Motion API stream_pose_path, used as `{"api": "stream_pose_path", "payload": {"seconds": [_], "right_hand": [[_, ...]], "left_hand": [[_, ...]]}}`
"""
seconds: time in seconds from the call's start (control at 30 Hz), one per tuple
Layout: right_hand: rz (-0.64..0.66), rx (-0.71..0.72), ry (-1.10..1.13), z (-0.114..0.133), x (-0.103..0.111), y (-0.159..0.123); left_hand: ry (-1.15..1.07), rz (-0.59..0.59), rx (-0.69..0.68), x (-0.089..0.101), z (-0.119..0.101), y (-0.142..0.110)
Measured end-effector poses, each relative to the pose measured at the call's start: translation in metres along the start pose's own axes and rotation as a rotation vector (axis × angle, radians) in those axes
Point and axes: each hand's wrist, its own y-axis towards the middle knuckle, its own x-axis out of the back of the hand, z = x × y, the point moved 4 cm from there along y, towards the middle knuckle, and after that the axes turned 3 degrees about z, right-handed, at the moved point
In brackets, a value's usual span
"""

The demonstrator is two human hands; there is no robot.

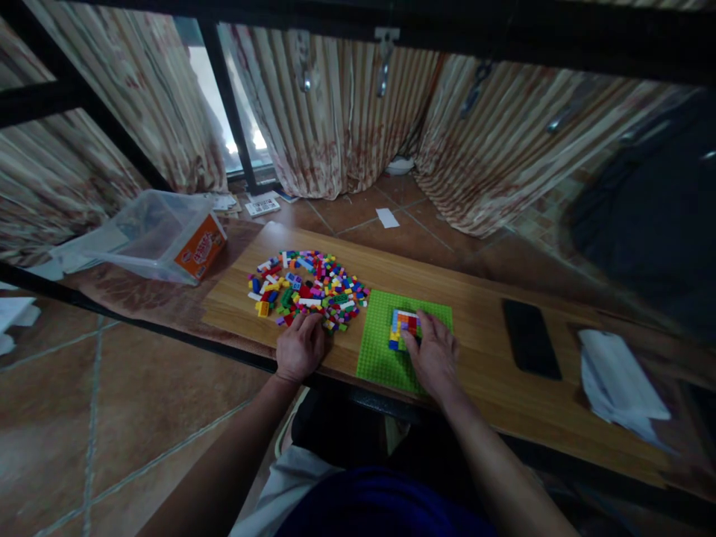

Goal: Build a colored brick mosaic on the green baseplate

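Note:
A loose pile of small coloured toy bricks (321,287) is spread over the left part of the wooden board. My left hand (300,347) is at the pile's near edge, fingers curled down and closed; what they pinch, if anything, is hidden. To the right of the pile lies a bright green studded baseplate (380,362). On it sits a low, squarish build of toy bricks (401,325) in blue, white, orange, red, yellow and purple. My right hand (437,356) grips this build at its right side, thumb at the near part and forefinger farther back. The hand covers the build's right edge.
A clear plastic bin (151,239) with an orange label stands at the far left. Right of the baseplate, a black phone (530,338) and a white plastic packet (620,377) lie on the wooden board (475,298). Patterned curtains (347,112) hang behind.

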Motion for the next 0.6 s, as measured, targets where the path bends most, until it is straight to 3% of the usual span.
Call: {"api": "stream_pose_path", "payload": {"seconds": [0.2,0.4,0.5,0.6], "right_hand": [[-0.08,0.002,0.185,-0.008,0.003,0.0],[-0.214,-0.028,0.43,-0.032,0.031,-0.004],[-0.271,0.022,0.431,-0.029,0.042,-0.02],[-0.283,0.092,0.402,-0.01,0.04,-0.051]], "left_hand": [[0.049,-0.021,0.005,0.003,-0.002,0.001],[0.068,-0.032,-0.001,0.002,-0.002,0.001],[0.073,-0.036,0.002,0.001,-0.001,0.002],[0.074,-0.033,0.0,0.001,-0.001,0.002]]}}
